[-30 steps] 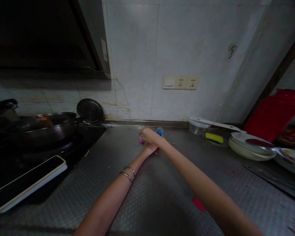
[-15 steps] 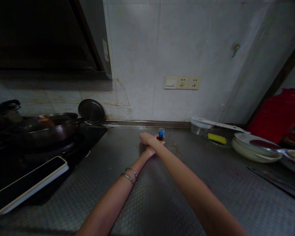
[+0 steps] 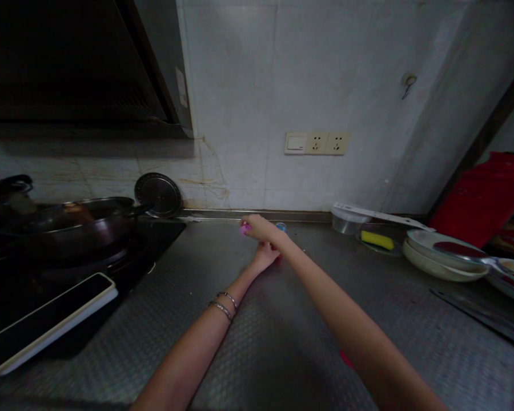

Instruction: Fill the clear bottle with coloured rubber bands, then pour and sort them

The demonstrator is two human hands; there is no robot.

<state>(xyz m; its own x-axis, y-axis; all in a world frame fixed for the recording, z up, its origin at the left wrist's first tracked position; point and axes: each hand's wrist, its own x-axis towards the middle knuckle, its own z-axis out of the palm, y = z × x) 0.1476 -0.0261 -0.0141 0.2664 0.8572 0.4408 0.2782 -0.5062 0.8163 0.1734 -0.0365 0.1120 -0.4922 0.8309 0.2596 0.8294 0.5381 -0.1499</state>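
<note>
My left hand (image 3: 265, 256), with two bracelets on its wrist, is closed low around a small jar (image 3: 281, 226) with a blue top. Most of the jar is hidden behind my right wrist. A bit of red (image 3: 278, 260) shows by the left fingers. Crossing over the left, my right hand (image 3: 259, 227) is raised a little above the counter. Its fingers are closed on a small pink object (image 3: 245, 229), whose kind I cannot make out.
To the left, a pan (image 3: 85, 222) stands on the stove beside a phone-like slab (image 3: 51, 325). A yellow sponge (image 3: 377, 240), a plastic tub (image 3: 349, 220) and stacked bowls (image 3: 445, 265) are at the right. Something red (image 3: 346, 358) peeks out beside my right forearm.
My right hand has lifted up, away from the left hand, and the pink object now shows in its fingers. The jar's blue top is now mostly covered by my right wrist.
</note>
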